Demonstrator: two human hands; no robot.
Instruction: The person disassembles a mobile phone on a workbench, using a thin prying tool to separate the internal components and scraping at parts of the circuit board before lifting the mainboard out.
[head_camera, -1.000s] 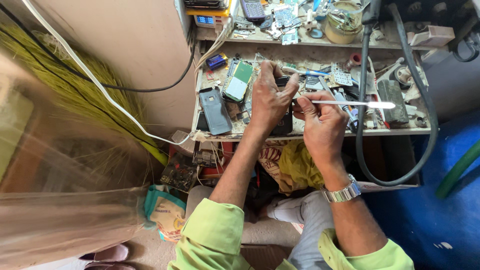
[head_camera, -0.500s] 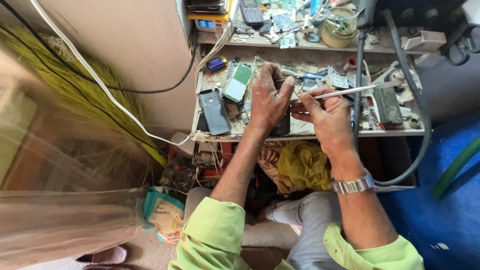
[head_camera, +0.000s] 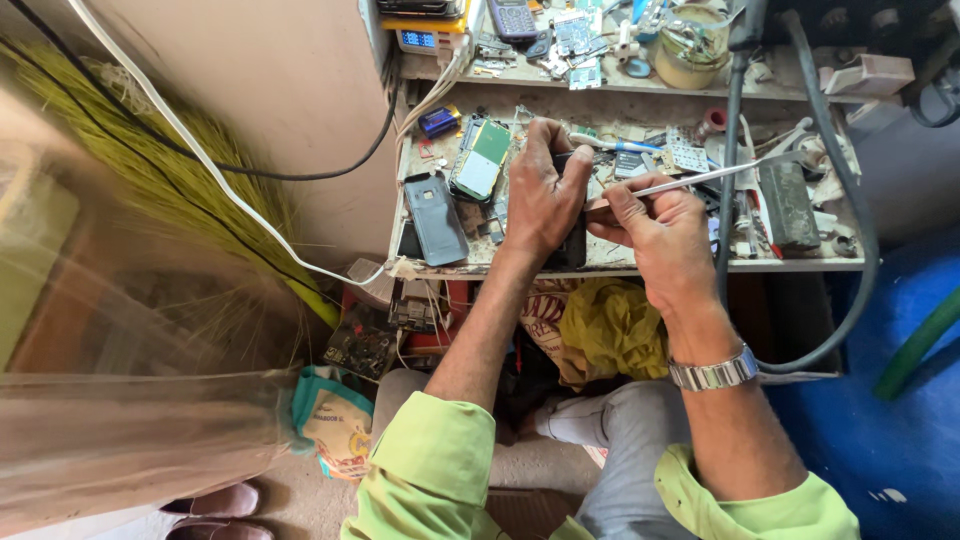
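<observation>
Metal glints where the right hand (head_camera: 660, 225) pinches a thin silver tool (head_camera: 700, 178) that slants up and to the right over the cluttered tabletop (head_camera: 640, 262). The left hand (head_camera: 545, 195) is clamped over a dark phone (head_camera: 572, 240), which lies near the tabletop's front edge, mostly hidden under the fingers; the tool's near end meets the phone between the two hands. Just left of the left hand rests a grey phone back cover (head_camera: 436, 218), and beside it a green-backed phone part (head_camera: 482, 160). A steel wristwatch (head_camera: 712, 372) circles the right wrist, and yellow-green sleeves (head_camera: 430, 470) cover both arms. A thick grey hose (head_camera: 850, 220) loops down past the tabletop's right side. A yellow cloth (head_camera: 610, 325) is bunched just under the tabletop.
</observation>
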